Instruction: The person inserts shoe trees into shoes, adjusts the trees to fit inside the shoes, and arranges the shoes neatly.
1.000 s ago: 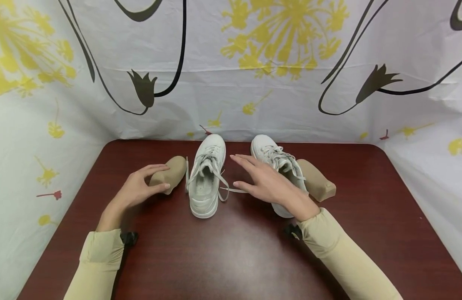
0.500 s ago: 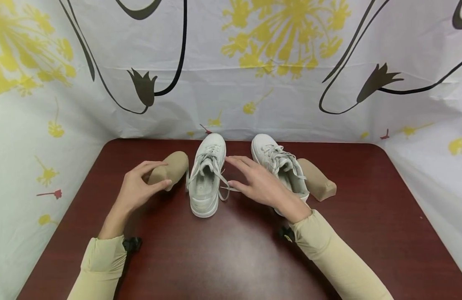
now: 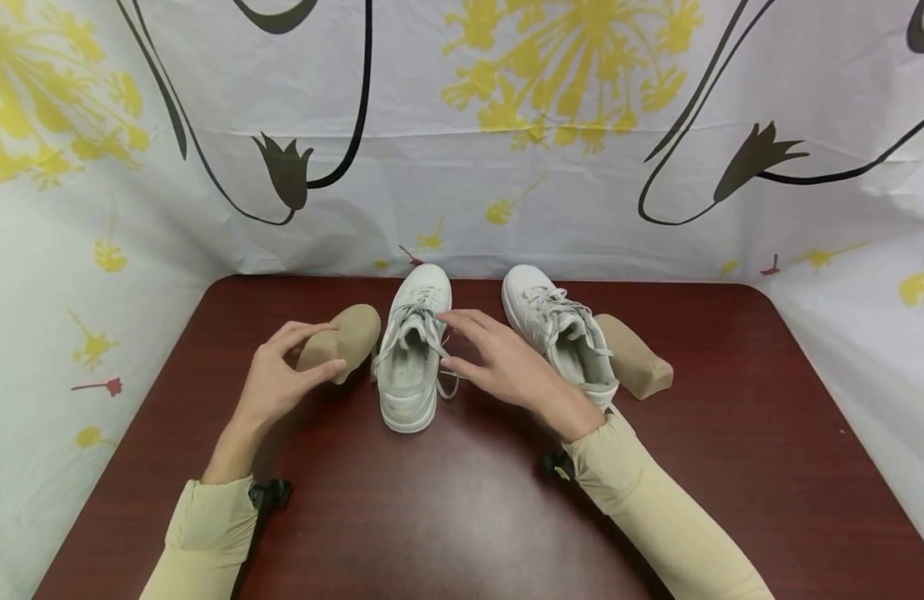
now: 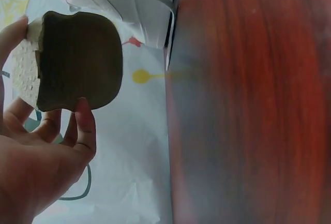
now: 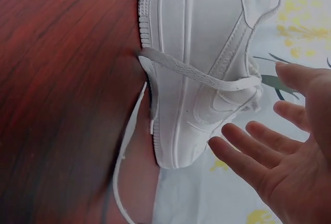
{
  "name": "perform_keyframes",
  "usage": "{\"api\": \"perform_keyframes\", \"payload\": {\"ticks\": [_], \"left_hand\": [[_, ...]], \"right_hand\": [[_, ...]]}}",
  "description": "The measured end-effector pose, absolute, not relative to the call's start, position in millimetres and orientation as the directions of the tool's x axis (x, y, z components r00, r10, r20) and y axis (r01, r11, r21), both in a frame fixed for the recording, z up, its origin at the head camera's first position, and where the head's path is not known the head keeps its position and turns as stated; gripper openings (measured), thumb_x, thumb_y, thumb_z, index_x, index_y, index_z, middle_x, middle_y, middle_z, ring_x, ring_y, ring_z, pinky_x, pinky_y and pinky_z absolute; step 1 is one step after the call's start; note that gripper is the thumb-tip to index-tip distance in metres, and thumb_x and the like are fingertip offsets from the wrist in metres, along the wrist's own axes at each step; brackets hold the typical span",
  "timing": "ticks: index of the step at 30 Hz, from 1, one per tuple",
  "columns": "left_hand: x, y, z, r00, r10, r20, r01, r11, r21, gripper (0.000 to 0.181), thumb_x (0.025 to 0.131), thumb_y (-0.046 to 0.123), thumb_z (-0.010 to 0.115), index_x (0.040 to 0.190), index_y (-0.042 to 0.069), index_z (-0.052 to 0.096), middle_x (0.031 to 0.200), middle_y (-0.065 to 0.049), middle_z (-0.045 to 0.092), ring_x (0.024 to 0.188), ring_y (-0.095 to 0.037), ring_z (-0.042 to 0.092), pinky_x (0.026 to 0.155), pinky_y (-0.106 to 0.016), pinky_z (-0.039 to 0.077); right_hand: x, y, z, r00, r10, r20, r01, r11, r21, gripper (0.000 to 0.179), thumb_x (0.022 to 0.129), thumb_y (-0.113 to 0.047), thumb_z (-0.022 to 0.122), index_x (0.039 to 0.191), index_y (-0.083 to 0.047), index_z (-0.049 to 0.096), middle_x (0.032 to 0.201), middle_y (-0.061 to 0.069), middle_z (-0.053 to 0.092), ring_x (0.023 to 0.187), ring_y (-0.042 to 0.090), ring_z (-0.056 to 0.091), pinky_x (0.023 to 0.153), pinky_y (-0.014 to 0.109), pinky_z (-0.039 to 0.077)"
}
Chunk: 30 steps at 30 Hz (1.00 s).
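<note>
My left hand (image 3: 282,371) grips a beige shoe-shaped insert (image 3: 360,329) between thumb and fingers, left of a white sneaker (image 3: 407,408). In the left wrist view the insert (image 4: 83,61) shows a dark, smooth end face and a pale bumpy side. My right hand (image 3: 502,362) is at the right side of that same sneaker, fingers extended and holding nothing. In the right wrist view its fingertips are close to the sneaker's (image 5: 170,105) upper and loose lace (image 5: 196,74); whether they touch cannot be told.
A second white sneaker (image 3: 532,300) stands to the right, toe toward the back. Against its outer side lies another beige insert (image 3: 634,358). Behind the dark red table (image 3: 432,517) hangs a white cloth (image 3: 462,208) with yellow and dark flower prints.
The gripped insert has shifted slightly right, toward the left sneaker. My right hand has moved left, away from the right sneaker and up to the left one.
</note>
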<state>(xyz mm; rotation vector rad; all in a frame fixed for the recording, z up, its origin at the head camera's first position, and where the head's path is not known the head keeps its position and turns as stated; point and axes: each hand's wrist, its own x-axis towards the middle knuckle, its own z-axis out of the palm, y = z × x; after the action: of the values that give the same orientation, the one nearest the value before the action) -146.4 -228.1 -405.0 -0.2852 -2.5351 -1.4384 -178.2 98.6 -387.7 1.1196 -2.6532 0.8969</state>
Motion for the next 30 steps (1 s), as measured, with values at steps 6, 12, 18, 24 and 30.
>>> {"api": "perform_keyframes", "payload": {"ticks": [6,12,18,24,30], "left_hand": [[-131.1,-214.6,-384.3,-0.952,0.032,0.304,0.288,0.431,0.855,0.044,0.079,0.002,0.082,0.121,0.000,0.069,0.109,-0.008,0.062,0.090,-0.007,0.052,0.076,-0.016,0.042],[-127.0,-210.1,-382.9,-0.944,0.024,0.330,0.312,0.400,0.862,0.043,0.079,0.000,0.081,0.121,-0.001,0.070,0.108,-0.008,0.061,0.095,-0.006,0.054,0.078,-0.016,0.043],[-126.2,-208.3,-384.3,-0.932,0.029,0.360,0.342,0.391,0.854,0.044,0.078,-0.001,0.081,0.120,0.000,0.070,0.109,-0.008,0.061,0.097,-0.004,0.054,0.079,-0.016,0.043],[-125.8,-204.1,-381.3,-0.896,0.022,0.444,0.421,0.357,0.834,0.045,0.075,-0.009,0.080,0.118,-0.004,0.070,0.107,-0.014,0.062,0.105,-0.004,0.056,0.090,-0.016,0.042],[-121.8,-196.8,-376.3,-0.849,0.001,0.529,0.489,0.381,0.784,0.045,0.070,-0.010,0.081,0.114,-0.005,0.071,0.101,-0.014,0.062,0.102,-0.006,0.056,0.092,-0.020,0.040]], "right_hand": [[-183.2,93.3,-400.1,-0.728,-0.608,0.316,-0.672,0.544,-0.502,0.060,0.094,-0.032,0.070,0.146,-0.013,0.048,0.141,0.006,0.051,0.120,0.018,0.058,0.105,0.035,0.042],[-184.9,91.3,-403.9,-0.718,-0.621,0.315,-0.684,0.545,-0.486,0.060,0.095,-0.034,0.068,0.148,-0.016,0.047,0.143,0.005,0.049,0.131,0.017,0.049,0.108,0.036,0.039],[-186.7,88.3,-402.9,-0.717,-0.621,0.317,-0.685,0.545,-0.483,0.061,0.094,-0.035,0.068,0.148,-0.015,0.047,0.142,0.006,0.050,0.129,0.018,0.050,0.108,0.035,0.039],[-189.0,87.1,-401.8,-0.727,-0.618,0.300,-0.674,0.556,-0.487,0.063,0.093,-0.036,0.070,0.148,-0.016,0.046,0.141,0.006,0.050,0.127,0.018,0.051,0.106,0.034,0.040],[-192.0,86.3,-403.5,-0.737,-0.618,0.272,-0.651,0.545,-0.528,0.064,0.093,-0.036,0.070,0.149,-0.017,0.045,0.139,0.006,0.050,0.120,0.023,0.057,0.104,0.035,0.042]]}}
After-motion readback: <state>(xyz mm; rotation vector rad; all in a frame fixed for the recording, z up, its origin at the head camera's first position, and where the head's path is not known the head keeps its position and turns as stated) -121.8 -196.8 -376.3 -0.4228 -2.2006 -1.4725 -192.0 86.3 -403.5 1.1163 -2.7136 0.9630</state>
